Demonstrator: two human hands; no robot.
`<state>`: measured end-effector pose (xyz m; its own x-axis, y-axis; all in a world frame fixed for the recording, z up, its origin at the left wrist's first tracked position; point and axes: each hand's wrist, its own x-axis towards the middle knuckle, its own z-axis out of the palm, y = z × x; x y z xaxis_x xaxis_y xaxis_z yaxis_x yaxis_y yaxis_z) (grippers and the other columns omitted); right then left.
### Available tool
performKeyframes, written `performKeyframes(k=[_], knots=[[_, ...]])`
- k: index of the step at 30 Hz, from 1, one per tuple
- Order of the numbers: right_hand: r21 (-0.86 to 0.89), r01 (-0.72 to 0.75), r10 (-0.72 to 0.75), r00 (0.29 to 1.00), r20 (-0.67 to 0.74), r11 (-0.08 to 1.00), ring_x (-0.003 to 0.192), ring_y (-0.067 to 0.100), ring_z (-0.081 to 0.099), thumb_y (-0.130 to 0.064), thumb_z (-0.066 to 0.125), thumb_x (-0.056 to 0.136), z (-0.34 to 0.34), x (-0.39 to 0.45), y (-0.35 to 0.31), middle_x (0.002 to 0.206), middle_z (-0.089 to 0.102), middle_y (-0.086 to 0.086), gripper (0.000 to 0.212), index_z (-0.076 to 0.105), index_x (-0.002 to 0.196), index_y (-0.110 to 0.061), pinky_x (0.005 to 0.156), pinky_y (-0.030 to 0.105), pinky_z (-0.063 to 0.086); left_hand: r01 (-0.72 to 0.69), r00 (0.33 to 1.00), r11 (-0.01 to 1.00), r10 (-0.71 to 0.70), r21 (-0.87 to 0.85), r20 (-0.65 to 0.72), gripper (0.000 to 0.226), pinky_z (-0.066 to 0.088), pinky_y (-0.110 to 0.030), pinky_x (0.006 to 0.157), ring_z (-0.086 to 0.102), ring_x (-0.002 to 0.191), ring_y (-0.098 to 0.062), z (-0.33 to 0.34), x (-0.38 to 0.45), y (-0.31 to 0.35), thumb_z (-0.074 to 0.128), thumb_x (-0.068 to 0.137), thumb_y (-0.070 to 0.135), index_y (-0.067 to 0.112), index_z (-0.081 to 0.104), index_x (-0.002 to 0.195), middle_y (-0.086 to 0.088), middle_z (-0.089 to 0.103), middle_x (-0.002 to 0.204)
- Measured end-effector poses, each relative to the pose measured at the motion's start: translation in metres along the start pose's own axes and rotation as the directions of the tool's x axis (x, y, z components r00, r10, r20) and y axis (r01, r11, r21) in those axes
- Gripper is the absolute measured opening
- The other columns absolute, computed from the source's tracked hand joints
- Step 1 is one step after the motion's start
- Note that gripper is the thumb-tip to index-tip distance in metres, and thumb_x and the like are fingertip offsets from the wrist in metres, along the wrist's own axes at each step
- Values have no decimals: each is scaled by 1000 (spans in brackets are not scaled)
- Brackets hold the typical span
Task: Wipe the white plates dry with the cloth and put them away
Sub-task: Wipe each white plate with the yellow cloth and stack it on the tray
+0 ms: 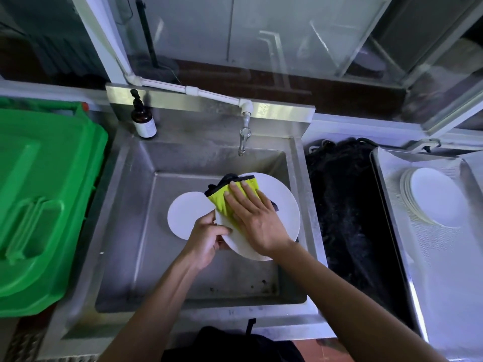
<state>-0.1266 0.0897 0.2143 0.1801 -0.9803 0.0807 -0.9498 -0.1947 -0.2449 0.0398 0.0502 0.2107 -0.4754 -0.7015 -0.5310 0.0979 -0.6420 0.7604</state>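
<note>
Over the steel sink I hold a large white plate. My left hand grips its lower left rim, thumb on top. With its fingers straight, my right hand presses a yellow cloth with a dark edge flat onto the plate's face. A second, smaller white plate lies on the sink floor, partly behind the held plate. A stack of white plates sits in a metal tray at the right.
A tap hangs over the back of the sink, with a brown pump bottle on the ledge. A green plastic bin lid fills the left. A dark black mat or netting lies between sink and tray.
</note>
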Motion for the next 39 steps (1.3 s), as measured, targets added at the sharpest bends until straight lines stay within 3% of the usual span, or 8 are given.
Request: performKeyframes(k=[4, 12, 15, 19, 25, 32, 35, 39], knots=[[32, -96, 98, 994, -51, 995, 157, 26, 4, -26, 34, 107, -2, 12, 0, 170, 12, 0, 55, 26, 160, -17, 122, 51, 22, 11, 1000, 1000, -11, -10, -25, 41, 59, -45, 65, 69, 85, -33, 0, -4, 1, 63, 62, -1, 6, 71, 102, -16, 72, 94], [57, -311, 316, 939, -132, 949, 157, 26, 6, -27, 34, 110, -2, 27, 17, 169, 13, 0, 51, 27, 160, -18, 124, 50, 18, -75, 990, 996, 70, -40, -125, 39, 57, -41, 62, 69, 79, -27, -1, -7, 2, 62, 60, 0, 13, 75, 94, -13, 74, 93], [44, -401, 403, 904, -144, 915, 157, 25, 5, -27, 33, 110, 0, 23, 23, 170, 9, -1, 52, 24, 161, -19, 124, 50, 18, -101, 983, 994, 92, -48, -159, 37, 55, -47, 63, 65, 73, -31, -4, -7, 11, 60, 60, 1, 13, 74, 92, -10, 71, 89], [42, -465, 465, 872, -154, 884, 157, 26, 5, -24, 35, 109, 10, 12, 21, 170, 10, 0, 53, 25, 160, -19, 124, 51, 20, -117, 973, 990, 98, -84, -208, 32, 36, -51, 69, 45, 75, -32, -4, -4, 16, 58, 58, -1, 11, 69, 86, -11, 58, 82], [149, -589, 603, 794, -76, 795, 157, 21, -6, -28, 26, 111, 36, -10, -5, 171, 0, -4, 52, 17, 161, -23, 126, 51, 13, -101, 973, 991, 82, -83, -214, 36, 44, -49, 73, 53, 75, -31, -3, -1, 12, 60, 58, 0, 20, 74, 83, -2, 67, 81], [293, -624, 649, 760, 12, 725, 157, 21, -6, -22, 28, 109, 45, -13, -48, 170, -5, -3, 55, 12, 162, -21, 125, 52, 13, -102, 976, 992, 86, -71, -202, 39, 58, -42, 68, 66, 81, -28, -7, 6, 4, 60, 79, -9, 15, 74, 107, -4, 74, 93], [329, -563, 592, 806, 14, 758, 157, 23, -7, -20, 37, 107, 46, -5, -69, 170, -5, -1, 60, 13, 163, -20, 126, 51, 14, -95, 981, 992, 79, -86, -178, 38, 55, -34, 59, 66, 80, -29, -12, 7, 2, 58, 86, -7, 10, 72, 116, -9, 73, 97], [347, -467, 507, 861, -28, 813, 157, 24, -3, -22, 41, 107, 52, -4, -84, 170, 4, 0, 58, 21, 161, -20, 125, 51, 18, -104, 983, 990, 88, -96, -164, 41, 53, -35, 67, 66, 82, -28, -21, 7, 2, 56, 87, -8, 20, 75, 110, -9, 74, 100]])
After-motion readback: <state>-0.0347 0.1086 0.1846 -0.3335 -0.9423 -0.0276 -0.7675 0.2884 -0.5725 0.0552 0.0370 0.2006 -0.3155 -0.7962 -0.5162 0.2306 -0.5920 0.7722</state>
